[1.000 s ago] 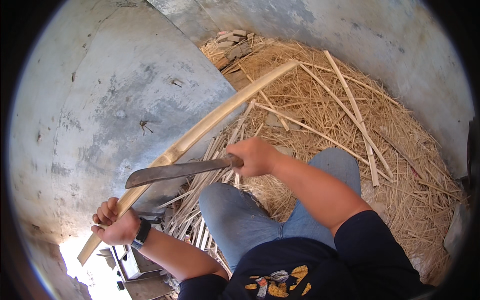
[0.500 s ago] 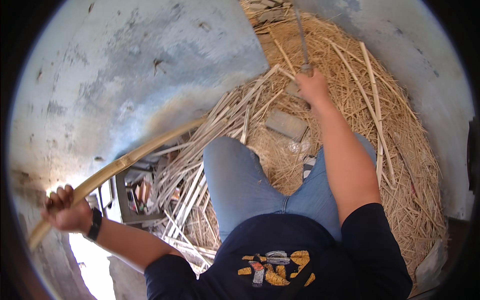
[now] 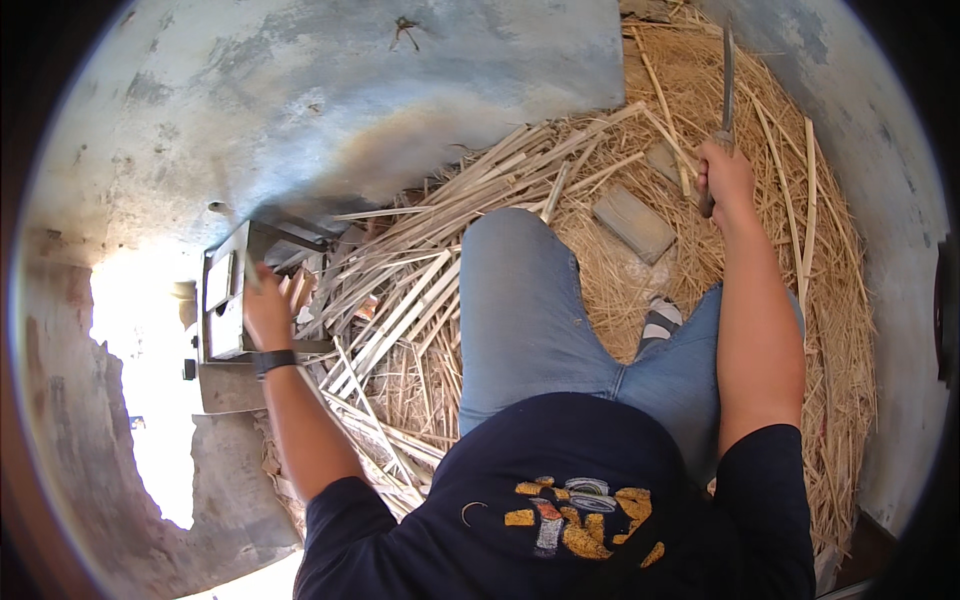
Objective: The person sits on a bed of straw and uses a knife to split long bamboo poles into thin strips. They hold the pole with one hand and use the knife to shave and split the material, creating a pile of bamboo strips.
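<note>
The knife [image 3: 728,85] was beyond the brick [image 3: 634,224] and to its right, blade pointing away from the person. R hand [image 3: 728,180] was wrapped round the handle, grasping it. L hand [image 3: 266,312] was well left of the brick, fingers partly curled by a pale blur — couldn't tell what, if anything, it gripped.

To handle the knife well, prob. best to keep a firm grip w/ the edge turned off the jeans [image 3: 520,310], and L hand clear of the blade's path.

Count: 1 knife; 2 bricks incl. a second, partly covered brick [image 3: 662,160] just beyond the first; 2 long strips [image 3: 809,200] right of the brick; 1 shoe [image 3: 660,322] showing, on its near side; 1 wooden box [image 3: 232,290] far left; 1 wristband [image 3: 275,361]. The strip pile [image 3: 410,235] left of the brick — too many to count.
</note>
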`<state>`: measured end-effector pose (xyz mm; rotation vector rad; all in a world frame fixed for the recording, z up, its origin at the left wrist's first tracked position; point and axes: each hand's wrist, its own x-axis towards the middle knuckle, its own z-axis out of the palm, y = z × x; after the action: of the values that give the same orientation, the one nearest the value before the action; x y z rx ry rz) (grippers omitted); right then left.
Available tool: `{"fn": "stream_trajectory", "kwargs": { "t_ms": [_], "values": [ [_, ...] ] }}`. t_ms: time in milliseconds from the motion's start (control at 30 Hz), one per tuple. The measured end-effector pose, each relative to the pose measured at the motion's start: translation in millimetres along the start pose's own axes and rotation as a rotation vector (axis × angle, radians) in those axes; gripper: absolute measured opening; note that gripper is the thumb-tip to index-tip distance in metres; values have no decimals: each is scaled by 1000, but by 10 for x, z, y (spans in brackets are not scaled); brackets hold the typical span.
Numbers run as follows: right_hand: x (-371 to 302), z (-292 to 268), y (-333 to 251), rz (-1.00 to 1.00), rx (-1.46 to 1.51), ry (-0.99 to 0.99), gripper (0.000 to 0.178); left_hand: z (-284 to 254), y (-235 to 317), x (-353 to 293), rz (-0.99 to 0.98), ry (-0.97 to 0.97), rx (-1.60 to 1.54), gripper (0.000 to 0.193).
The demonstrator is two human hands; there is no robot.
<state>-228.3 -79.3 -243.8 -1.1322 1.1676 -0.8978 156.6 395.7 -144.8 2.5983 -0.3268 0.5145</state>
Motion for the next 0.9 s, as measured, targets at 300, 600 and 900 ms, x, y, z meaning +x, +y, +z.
{"fn": "stream_trajectory", "kwargs": {
  "t_ms": [300, 600, 900],
  "values": [
    [-77, 121, 110, 46, -26, -19, 15, 537, -118, -782, -37, -218, 232, 43],
    [-40, 98, 179, 112, -21, -19, 16, 796, -1222, -1138, -225, -389, 409, 51],
    [-45, 150, 272, 144, -58, -28, 13, 654, -2486, -2044, -651, -655, 570, 62]
  ]
}}
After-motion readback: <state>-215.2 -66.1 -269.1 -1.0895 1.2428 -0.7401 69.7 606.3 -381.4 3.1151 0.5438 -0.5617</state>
